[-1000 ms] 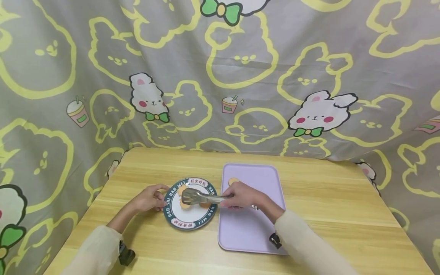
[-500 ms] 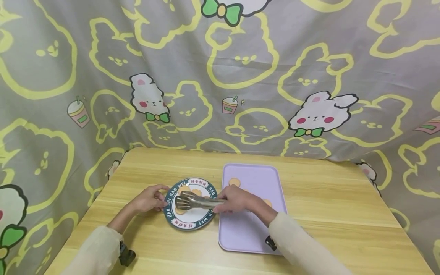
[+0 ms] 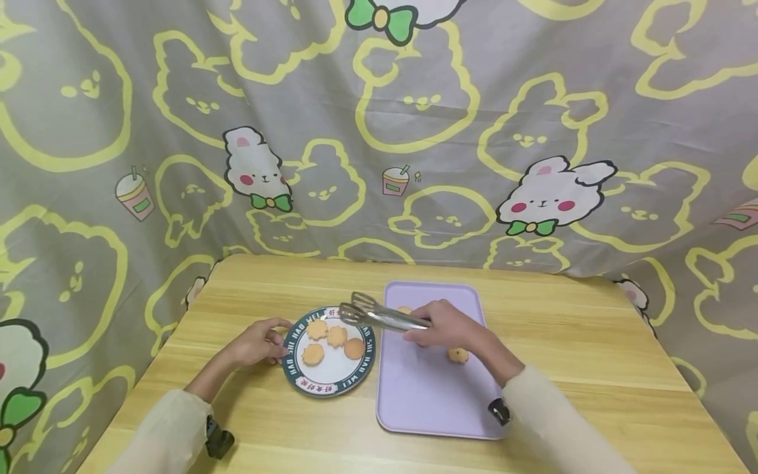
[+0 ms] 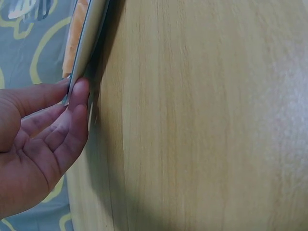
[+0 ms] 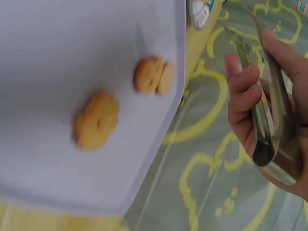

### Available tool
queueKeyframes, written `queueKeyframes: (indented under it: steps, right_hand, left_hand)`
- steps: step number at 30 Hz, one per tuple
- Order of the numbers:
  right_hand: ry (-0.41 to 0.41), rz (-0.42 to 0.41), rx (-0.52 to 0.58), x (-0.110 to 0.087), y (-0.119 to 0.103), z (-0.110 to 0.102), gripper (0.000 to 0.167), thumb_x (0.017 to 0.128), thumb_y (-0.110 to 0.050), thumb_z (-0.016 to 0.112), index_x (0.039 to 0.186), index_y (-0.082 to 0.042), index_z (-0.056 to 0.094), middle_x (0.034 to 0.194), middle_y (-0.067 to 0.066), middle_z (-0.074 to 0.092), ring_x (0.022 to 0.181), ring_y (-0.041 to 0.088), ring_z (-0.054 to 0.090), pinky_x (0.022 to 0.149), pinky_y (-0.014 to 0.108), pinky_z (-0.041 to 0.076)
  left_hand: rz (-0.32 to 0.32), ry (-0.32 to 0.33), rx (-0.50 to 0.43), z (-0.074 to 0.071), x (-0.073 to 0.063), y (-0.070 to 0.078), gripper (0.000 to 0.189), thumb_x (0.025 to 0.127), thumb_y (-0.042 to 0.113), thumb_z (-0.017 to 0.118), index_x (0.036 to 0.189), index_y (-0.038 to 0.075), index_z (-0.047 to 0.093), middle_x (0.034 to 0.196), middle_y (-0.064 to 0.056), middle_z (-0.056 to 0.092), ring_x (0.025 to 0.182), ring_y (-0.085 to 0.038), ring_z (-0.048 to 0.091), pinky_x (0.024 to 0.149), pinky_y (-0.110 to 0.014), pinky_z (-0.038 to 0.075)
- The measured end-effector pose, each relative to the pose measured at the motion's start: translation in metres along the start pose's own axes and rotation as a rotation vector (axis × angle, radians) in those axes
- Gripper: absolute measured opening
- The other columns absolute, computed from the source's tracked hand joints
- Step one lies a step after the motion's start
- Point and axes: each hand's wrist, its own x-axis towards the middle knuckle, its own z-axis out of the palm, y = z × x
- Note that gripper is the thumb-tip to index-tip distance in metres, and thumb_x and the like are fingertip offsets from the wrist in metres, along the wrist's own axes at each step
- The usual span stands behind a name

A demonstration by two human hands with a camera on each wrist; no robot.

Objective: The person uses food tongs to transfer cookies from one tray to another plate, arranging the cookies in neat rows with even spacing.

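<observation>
This is a small curtained-off nook; whether it belongs to a home or some other building cannot be told. A gray cloth point(image 3: 331, 99) printed with cartoon rabbits point(image 3: 553, 197) and drink cups point(image 3: 395, 181) hangs in folds behind a wood-grain table point(image 3: 592, 342) and down both sides, like walls. The plate point(image 3: 329, 370), purple tray point(image 3: 429, 401), biscuits point(image 3: 313, 355) and metal tongs point(image 3: 391, 319) give it the look of a snack corner.
</observation>
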Motion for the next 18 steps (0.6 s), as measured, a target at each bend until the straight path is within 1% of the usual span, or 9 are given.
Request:
queueKeyframes:
  steps: [2, 4, 5, 7, 10, 15, 18]
  right_hand:
    - [0.039, -0.001, -0.061, -0.007, 0.006, -0.006, 0.022, 0.084, -0.038, 0.069, 0.088, -0.017, 0.071, 0.072, -0.005, 0.065, 0.059, 0.008, 0.050, 0.054, 0.023, 0.042]
    - [0.077, 0.007, -0.119, -0.014, 0.013, -0.011, 0.023, 0.084, -0.038, 0.069, 0.088, -0.015, 0.071, 0.073, -0.006, 0.064, 0.060, 0.008, 0.048, 0.056, 0.022, 0.040]
    - [0.088, 0.022, -0.132, -0.018, 0.017, -0.013, 0.024, 0.084, -0.037, 0.069, 0.089, -0.014, 0.071, 0.073, -0.006, 0.064, 0.060, 0.008, 0.048, 0.056, 0.022, 0.040]
    - [0.107, 0.047, -0.151, -0.026, 0.024, -0.017, 0.028, 0.084, -0.035, 0.069, 0.096, -0.010, 0.071, 0.074, -0.004, 0.064, 0.061, 0.009, 0.049, 0.056, 0.023, 0.040]
    - [0.124, 0.097, -0.160, -0.041, 0.033, -0.020, 0.031, 0.084, -0.034, 0.069, 0.100, -0.007, 0.070, 0.072, -0.003, 0.062, 0.060, 0.009, 0.048, 0.054, 0.022, 0.039]
    - [0.148, 0.128, -0.202, -0.062, 0.046, -0.019, 0.036, 0.083, -0.034, 0.070, 0.102, -0.004, 0.069, 0.071, -0.001, 0.058, 0.060, 0.010, 0.046, 0.052, 0.022, 0.036]
    - [0.164, 0.134, -0.235, -0.071, 0.051, -0.017, 0.036, 0.082, -0.033, 0.071, 0.100, -0.002, 0.068, 0.068, -0.001, 0.056, 0.060, 0.010, 0.045, 0.052, 0.022, 0.037]
  left_hand:
    - [-0.002, 0.000, 0.003, 0.000, 0.000, 0.000, 0.056, 0.081, -0.001, 0.065, 0.133, -0.003, 0.044, 0.086, -0.012, 0.061, 0.068, -0.019, 0.064, 0.064, -0.034, 0.057]
    - [-0.003, 0.001, 0.002, 0.000, 0.001, 0.000, 0.056, 0.081, -0.001, 0.065, 0.133, -0.003, 0.045, 0.086, -0.012, 0.062, 0.068, -0.019, 0.064, 0.064, -0.034, 0.057]
    - [-0.004, 0.000, 0.000, 0.000, 0.001, 0.000, 0.056, 0.081, -0.001, 0.065, 0.133, -0.003, 0.045, 0.086, -0.012, 0.062, 0.068, -0.019, 0.064, 0.064, -0.034, 0.057]
    - [-0.003, -0.001, 0.001, 0.001, 0.001, 0.000, 0.056, 0.081, -0.001, 0.065, 0.133, -0.003, 0.044, 0.086, -0.012, 0.061, 0.068, -0.019, 0.064, 0.064, -0.034, 0.057]
    - [-0.005, -0.004, 0.001, 0.001, 0.001, 0.000, 0.056, 0.082, -0.001, 0.065, 0.133, -0.003, 0.044, 0.087, -0.012, 0.061, 0.068, -0.019, 0.064, 0.064, -0.034, 0.057]
    - [-0.015, 0.000, 0.008, 0.001, 0.001, 0.001, 0.056, 0.081, -0.001, 0.065, 0.133, -0.003, 0.045, 0.087, -0.012, 0.061, 0.068, -0.019, 0.064, 0.064, -0.034, 0.057]
    - [-0.019, 0.002, 0.013, 0.001, 0.001, 0.001, 0.056, 0.081, -0.001, 0.065, 0.133, -0.002, 0.045, 0.087, -0.012, 0.061, 0.068, -0.019, 0.064, 0.064, -0.034, 0.057]
